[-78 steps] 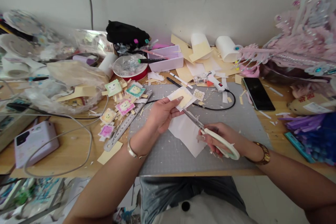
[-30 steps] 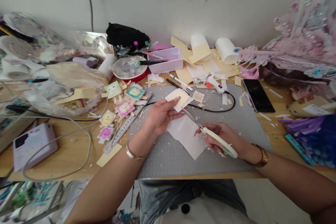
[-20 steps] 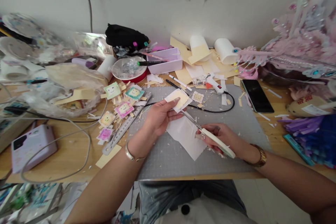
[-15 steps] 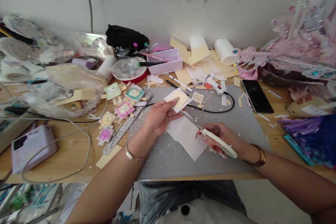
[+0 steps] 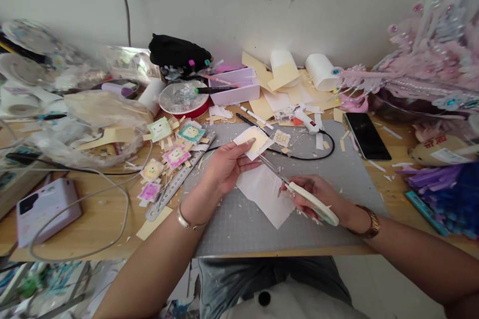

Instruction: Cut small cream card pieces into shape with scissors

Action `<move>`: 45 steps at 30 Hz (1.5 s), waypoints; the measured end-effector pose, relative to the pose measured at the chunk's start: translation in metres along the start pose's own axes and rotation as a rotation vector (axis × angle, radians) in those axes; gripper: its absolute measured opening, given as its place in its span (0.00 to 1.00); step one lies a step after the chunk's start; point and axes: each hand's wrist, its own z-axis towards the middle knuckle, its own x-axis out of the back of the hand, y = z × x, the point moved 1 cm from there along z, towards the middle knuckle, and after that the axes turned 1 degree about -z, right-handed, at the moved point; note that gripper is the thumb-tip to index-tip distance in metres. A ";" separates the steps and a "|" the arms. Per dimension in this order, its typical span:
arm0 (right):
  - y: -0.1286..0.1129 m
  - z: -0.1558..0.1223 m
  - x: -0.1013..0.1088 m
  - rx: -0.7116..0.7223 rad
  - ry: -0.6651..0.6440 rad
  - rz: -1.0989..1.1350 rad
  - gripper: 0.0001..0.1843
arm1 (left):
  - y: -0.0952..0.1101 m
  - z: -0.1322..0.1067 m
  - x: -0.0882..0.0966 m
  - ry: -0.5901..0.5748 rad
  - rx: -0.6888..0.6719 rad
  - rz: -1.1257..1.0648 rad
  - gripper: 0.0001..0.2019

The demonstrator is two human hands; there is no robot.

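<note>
Between thumb and fingers, my left hand (image 5: 229,163) pinches a small piece of paper (image 5: 258,145) with a pale yellow square inside a white border. My right hand (image 5: 312,193) is wrapped round the cream handles of a pair of scissors (image 5: 309,199). The slim metal blades point up and left, with their tips at the lower edge of the pinched paper. Below both hands, a white sheet of paper (image 5: 267,199) lies on the grey cutting mat (image 5: 232,232). A small cream patterned square (image 5: 282,138) rests just beyond the paper.
Left of the mat are a steel ruler (image 5: 174,187) and several coloured smiley-face cards (image 5: 175,155). A white glue gun (image 5: 310,122) with a black cord lies behind. To the right are a phone (image 5: 367,135) and pink decorations (image 5: 422,70). A lilac box (image 5: 235,94) stands near the wall.
The scissor blades have parted slightly at the paper's lower edge. Both hands keep nearly the same place, and the paper is still in my left hand.
</note>
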 end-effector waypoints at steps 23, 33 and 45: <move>-0.010 -0.004 -0.002 0.051 -0.005 -0.106 0.24 | 0.002 0.002 0.004 -0.028 -0.006 -0.032 0.05; -0.002 0.002 -0.001 0.022 -0.012 -0.055 0.23 | 0.000 0.001 0.002 -0.011 0.010 -0.023 0.04; 0.005 0.003 0.000 -0.002 0.022 -0.068 0.19 | 0.000 0.001 0.003 -0.010 -0.001 -0.028 0.05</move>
